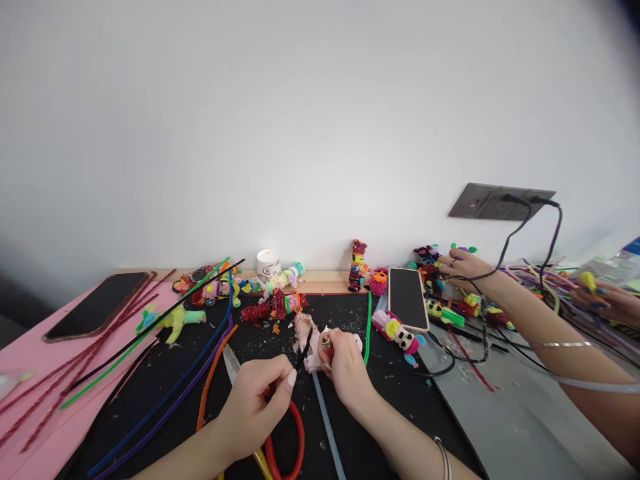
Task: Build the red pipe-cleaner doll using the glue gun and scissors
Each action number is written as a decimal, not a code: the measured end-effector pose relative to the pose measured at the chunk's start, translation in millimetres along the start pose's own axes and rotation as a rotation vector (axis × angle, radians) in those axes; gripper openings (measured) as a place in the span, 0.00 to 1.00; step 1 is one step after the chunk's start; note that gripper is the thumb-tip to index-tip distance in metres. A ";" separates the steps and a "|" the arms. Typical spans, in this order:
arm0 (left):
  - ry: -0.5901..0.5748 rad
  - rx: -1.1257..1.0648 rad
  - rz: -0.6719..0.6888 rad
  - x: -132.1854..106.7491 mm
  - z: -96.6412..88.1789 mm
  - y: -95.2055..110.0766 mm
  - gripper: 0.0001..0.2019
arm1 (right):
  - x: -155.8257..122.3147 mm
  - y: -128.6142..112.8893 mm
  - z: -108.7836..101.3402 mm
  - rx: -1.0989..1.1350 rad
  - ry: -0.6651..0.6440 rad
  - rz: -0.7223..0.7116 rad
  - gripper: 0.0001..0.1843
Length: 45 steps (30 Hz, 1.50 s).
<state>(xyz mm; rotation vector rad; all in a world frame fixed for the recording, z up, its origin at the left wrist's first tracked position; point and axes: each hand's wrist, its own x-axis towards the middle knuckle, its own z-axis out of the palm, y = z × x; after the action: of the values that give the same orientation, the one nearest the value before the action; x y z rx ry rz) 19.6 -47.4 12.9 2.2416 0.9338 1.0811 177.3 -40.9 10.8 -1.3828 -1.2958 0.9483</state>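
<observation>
Pink fuzzy pipe-cleaner figure (311,348) sat at lower centre of the frame, pinched in the grip of the right hand (347,373); the left hand (260,395) pinched a thin black pipe cleaner (304,348) by its fingertips alone, so it might slip free.

Single head-worn view from over the near edge of the desk (505,420), facing forward and down toward the wall (300,133) at the far edge. Close: left hand (257,400), right hand (345,370) low centre.

My left grip (260,400) sits near centre, thumb and forefinger pinched tight, forearm angled in from near left. My right grip (347,370) lies just beside it, fingers curled closed, forearm from near right.
</observation>
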 end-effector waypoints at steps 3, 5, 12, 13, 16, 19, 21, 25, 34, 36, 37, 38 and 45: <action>-0.004 0.005 0.009 0.1 0.1 1.1 0.16 | 1.0 2.8 -1.6 0.074 -0.035 0.070 0.26; -0.006 0.004 0.027 -0.2 0.3 2.1 0.16 | 1.5 4.2 -2.4 0.070 -0.017 0.069 0.25; -0.004 0.026 0.091 -2.2 0.0 5.5 0.14 | -0.4 4.7 -1.6 0.014 -0.006 0.031 0.23; -0.001 0.030 0.102 -2.5 -0.2 5.9 0.14 | -0.7 4.5 -1.3 0.013 -0.006 0.023 0.23; 0.001 0.037 0.124 -2.7 -0.3 7.2 0.14 | -1.0 3.8 -0.7 0.007 -0.010 0.011 0.23; 0.005 0.043 0.133 -2.1 -0.1 8.1 0.14 | -0.5 3.0 -0.8 -0.003 0.005 0.012 0.23; 0.008 0.042 0.139 -1.7 -0.2 8.3 0.14 | -0.1 2.4 -1.2 -0.005 0.016 0.024 0.23; 0.012 0.037 0.148 -1.9 -0.7 8.3 0.14 | -0.3 3.1 -1.9 0.000 0.008 0.022 0.23; 0.025 0.063 0.136 -2.0 -0.9 7.4 0.14 | -1.9 11.2 -0.4 -0.032 -0.036 -0.003 0.20; 0.030 0.063 0.139 -1.8 -1.0 7.5 0.14 | -1.9 9.8 -1.1 -0.030 -0.069 -0.010 0.20; 0.031 0.064 0.141 -1.7 -1.0 7.6 0.14 | -1.9 9.3 -1.4 -0.029 -0.077 -0.010 0.20; 0.035 0.063 0.144 -1.7 -1.0 7.6 0.14 | -1.9 8.9 -1.5 -0.024 -0.079 -0.007 0.20; 0.055 0.048 0.117 -2.7 -0.9 5.8 0.14 | -1.9 6.8 0.3 0.132 -0.088 0.029 0.24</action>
<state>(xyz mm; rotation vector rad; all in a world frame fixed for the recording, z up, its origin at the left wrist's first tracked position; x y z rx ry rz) 19.8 -53.0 15.9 2.3413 0.8679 1.1897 178.2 -42.4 4.0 -1.2730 -1.2571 1.1053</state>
